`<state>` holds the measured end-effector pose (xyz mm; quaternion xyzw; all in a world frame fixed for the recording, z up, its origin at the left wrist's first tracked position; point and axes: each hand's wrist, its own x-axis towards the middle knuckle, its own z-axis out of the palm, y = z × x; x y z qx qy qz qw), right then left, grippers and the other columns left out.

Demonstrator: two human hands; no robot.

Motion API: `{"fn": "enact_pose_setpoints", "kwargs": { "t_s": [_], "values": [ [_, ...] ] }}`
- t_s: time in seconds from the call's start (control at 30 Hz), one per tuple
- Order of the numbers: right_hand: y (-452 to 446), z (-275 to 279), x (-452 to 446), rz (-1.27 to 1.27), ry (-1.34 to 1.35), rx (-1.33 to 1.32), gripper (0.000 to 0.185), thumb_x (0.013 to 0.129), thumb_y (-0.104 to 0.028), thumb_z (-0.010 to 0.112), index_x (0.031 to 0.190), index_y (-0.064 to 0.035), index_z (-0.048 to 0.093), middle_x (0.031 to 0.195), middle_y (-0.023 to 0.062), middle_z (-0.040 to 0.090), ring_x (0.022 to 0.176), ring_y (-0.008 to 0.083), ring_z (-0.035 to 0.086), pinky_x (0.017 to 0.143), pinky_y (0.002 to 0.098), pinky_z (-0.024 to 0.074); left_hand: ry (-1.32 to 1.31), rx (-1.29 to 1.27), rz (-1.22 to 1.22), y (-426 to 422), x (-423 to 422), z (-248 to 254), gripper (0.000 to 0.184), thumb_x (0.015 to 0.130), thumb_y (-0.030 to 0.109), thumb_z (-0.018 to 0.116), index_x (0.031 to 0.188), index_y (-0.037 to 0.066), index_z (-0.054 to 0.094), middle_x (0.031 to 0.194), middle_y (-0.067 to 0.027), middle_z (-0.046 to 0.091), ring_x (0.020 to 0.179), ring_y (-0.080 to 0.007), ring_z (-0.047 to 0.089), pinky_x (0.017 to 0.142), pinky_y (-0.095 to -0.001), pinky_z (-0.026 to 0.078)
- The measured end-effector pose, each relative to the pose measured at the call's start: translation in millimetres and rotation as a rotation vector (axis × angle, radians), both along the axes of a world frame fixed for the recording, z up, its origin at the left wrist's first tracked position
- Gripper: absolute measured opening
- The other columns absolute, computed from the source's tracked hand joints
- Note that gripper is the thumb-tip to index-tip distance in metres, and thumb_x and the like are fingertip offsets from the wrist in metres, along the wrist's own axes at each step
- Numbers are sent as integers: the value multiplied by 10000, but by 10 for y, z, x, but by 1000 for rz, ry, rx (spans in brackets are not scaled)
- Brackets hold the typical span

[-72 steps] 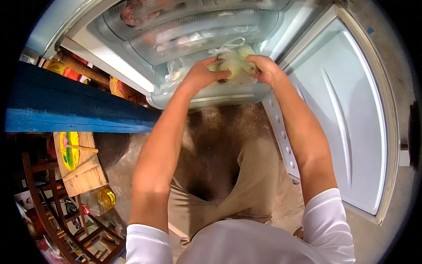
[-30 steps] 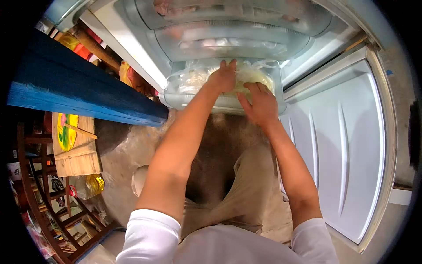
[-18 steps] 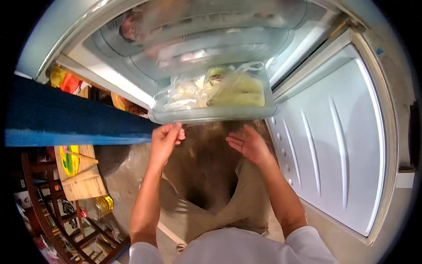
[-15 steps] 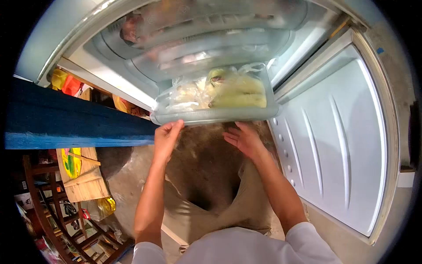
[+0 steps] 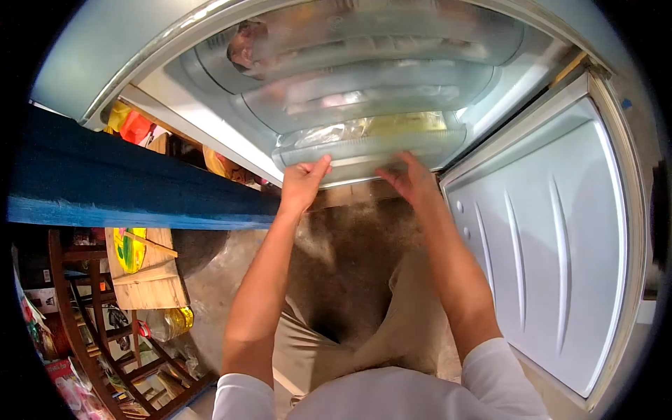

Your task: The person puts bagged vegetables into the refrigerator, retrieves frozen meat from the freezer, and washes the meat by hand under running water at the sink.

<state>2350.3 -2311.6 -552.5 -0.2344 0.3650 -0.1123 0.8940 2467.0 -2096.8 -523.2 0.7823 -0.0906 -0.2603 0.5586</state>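
- Left hand (image 5: 301, 187) is at the lower left part of the bottom fridge drawer (image 5: 357, 159), thumb up against its front, other fingers curled. Can't tell if it's actually gripping the edge or just pressing.
- Right hand (image 5: 414, 180) is kinda blurry, over the right half of that same front, thumb spread away from the fingers and nothing held between them. Can't say for sure if it's touching.
- The drawer itself sits right under the other frosty drawers (image 5: 399, 77), sticking out just enough to show some clear plastic wrapping (image 5: 332, 133) on the left and pale yellow-green food (image 5: 409, 124) on the right.
- Fridge door (image 5: 539, 238) is swung wide, off to the right.
- Over left: a blue beam (image 5: 126, 178), plus a bottle of yellow liquid (image 5: 171, 323) beside a wooden board (image 5: 157, 290).
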Motion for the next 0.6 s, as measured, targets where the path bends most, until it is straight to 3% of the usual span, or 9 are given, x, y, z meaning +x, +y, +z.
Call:
{"fn": "enact_pose_setpoints", "kwargs": {
  "t_s": [0.07,0.13,0.2,0.43,0.5,0.57,0.6],
  "values": [
    [-87,-103,198,-14,0,-20,538,878,-114,605,1339,-9,348,1305,211,368,1009,330,544,814,421,583,-40,-1,77,-132,143,13,489,845,433,676,869,-54,690,857,-117,684,831,-163,600,819,-291,450],
    [-179,-204,381,34,55,17,531,856,-120,627,1304,-2,366,1245,234,372,970,343,549,796,415,590,-54,72,6,-134,319,-129,511,833,472,671,853,-38,698,853,-123,680,837,-177,601,817,-305,455],
    [-179,-266,432,65,-36,-59,528,835,-122,642,1264,16,368,1161,221,391,921,343,552,775,414,595,-164,55,8,-129,321,-142,488,812,461,700,723,-19,690,667,-54,631,655,-108,538,639,-290,455],
    [-71,-303,300,10,50,-67,482,854,-125,621,1258,-4,388,1081,184,444,845,332,559,768,425,588,-147,252,-57,-148,315,9,432,807,433,696,746,5,692,651,-97,642,637,-161,585,639,-328,470],
    [71,-186,141,25,78,-46,479,867,-138,611,1274,-20,387,1085,183,467,829,329,565,770,433,580,-346,205,-67,-48,143,154,344,830,353,680,822,9,693,735,-123,669,693,-186,624,655,-330,484],
    [222,168,-148,175,1,-111,424,905,-205,572,1275,-42,441,1056,147,541,803,274,578,758,392,558,-585,-80,-32,224,-178,536,253,855,245,658,882,-6,683,844,-123,684,767,-175,640,655,-304,496],
    [225,382,-258,167,-6,-121,424,905,-205,572,1275,-42,441,1056,147,541,803,274,578,758,392,558,-585,-119,-2,395,-280,715,160,855,143,651,923,3,687,902,-104,679,799,-133,628,660,-261,497]
  ]
}}
